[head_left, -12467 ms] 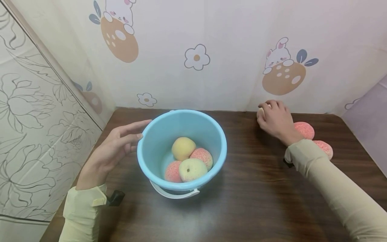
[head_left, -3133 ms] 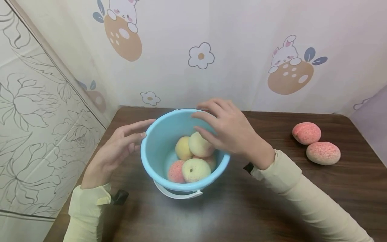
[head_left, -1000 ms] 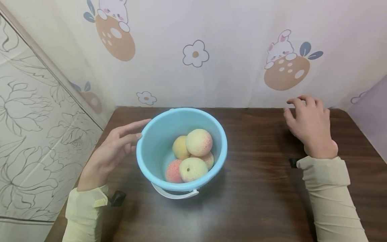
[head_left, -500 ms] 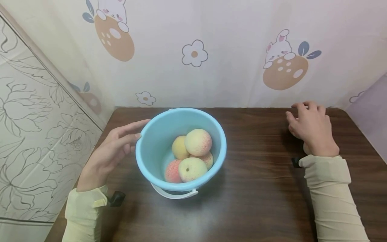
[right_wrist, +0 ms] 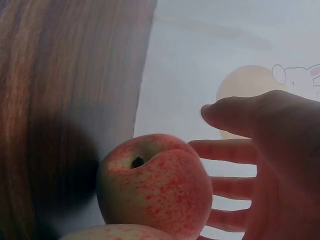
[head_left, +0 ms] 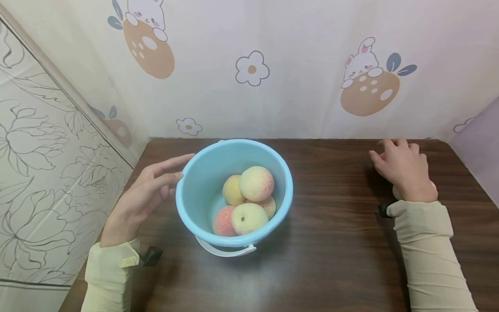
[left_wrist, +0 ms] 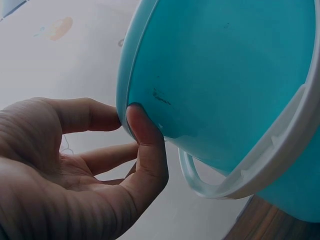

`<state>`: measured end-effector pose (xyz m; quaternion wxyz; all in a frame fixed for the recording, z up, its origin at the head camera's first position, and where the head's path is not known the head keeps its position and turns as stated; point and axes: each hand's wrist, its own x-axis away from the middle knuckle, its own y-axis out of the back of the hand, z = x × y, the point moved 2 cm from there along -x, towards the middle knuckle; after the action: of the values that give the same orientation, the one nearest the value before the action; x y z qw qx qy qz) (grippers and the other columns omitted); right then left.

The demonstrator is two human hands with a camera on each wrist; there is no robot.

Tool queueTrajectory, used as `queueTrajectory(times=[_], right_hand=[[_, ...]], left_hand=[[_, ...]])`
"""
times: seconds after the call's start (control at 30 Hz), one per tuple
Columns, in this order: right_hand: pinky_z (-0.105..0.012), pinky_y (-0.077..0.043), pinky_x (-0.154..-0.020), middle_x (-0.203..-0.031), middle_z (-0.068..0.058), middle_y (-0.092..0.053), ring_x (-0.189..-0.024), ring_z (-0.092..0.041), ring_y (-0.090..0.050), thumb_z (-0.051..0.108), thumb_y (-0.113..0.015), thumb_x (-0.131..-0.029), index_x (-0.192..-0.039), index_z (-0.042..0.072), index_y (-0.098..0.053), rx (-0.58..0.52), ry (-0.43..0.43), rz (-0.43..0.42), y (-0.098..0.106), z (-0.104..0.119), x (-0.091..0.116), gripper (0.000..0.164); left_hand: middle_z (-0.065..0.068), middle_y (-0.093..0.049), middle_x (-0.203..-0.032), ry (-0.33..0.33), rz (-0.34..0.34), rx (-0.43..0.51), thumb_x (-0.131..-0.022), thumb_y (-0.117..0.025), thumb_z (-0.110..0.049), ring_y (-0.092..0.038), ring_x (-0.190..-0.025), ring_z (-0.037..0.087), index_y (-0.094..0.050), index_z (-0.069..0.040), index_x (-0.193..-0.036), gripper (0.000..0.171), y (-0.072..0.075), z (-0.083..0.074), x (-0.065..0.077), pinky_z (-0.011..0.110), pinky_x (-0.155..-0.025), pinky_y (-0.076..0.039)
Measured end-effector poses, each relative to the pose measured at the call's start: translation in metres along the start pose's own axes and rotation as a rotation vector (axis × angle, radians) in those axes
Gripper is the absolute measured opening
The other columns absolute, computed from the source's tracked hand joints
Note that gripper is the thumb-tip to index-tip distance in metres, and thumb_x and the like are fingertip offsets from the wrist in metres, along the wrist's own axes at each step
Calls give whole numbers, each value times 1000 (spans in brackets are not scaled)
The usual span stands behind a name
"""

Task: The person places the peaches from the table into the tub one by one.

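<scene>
My left hand [head_left: 146,195] pinches the rim of a light blue bucket [head_left: 234,156] between thumb and fingers, clearly so in the left wrist view. The bucket holds several peaches, among them a yellow one [head_left: 232,190], a pale green one [head_left: 249,219] and a blushed pale one [head_left: 257,184] on top. Over at the table's right, my right hand [head_left: 405,169] is spread above two red-speckled peaches. In the right wrist view, its fingers extend behind one red peach [right_wrist: 160,190], the thumb held apart from it. A second peach [right_wrist: 120,232] lies close by, mostly cut off.
The dark wooden table [head_left: 331,260] ends against a patterned wall covering [head_left: 296,86] at the back. A flower-printed panel [head_left: 39,173] runs along the left side. The bucket's white handle [head_left: 224,251] hangs down on the near side.
Earlier, my right hand reached to a pale peach at the back, then brought it over the bucket; that peach now lies on the others. My right hand has since moved right and lowered over the red peaches.
</scene>
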<state>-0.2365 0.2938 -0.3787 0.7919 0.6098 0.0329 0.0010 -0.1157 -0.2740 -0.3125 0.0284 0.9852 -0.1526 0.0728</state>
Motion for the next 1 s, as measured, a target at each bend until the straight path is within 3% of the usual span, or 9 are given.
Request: queueTrajectory(times=[0.23,0.63,1.0], right_hand=[[-77,-38,-79,-133,-41,-45,-114,-68,-37,40,-45,-108,-133,-7,-50,18,12,63,-4,-9,0,54],[-73,-43,-64,-125,-40,-45,-106,-66,-39,36,-56,-105,-120,-5,-56,10,26,81,-9,-14,0,43],[-70,-41,-70,-122,-36,-54,-100,-60,-45,34,-65,-98,-121,-2,-65,-64,95,-130,-12,-3,-6,42]], left_hand=[[9,-61,-148,-3,7,42,-106,-56,-7,-75,-103,16,-51,-12,-154,49,0,0,-2,33,-84,-64],[6,-60,-151,36,-26,-46,-105,-62,-18,-72,-115,21,-56,-19,-152,47,-3,-4,1,37,-93,-60],[6,-61,-151,32,-31,-40,-105,-63,-18,-72,-111,18,-56,-18,-151,47,-1,-2,0,34,-90,-60]])
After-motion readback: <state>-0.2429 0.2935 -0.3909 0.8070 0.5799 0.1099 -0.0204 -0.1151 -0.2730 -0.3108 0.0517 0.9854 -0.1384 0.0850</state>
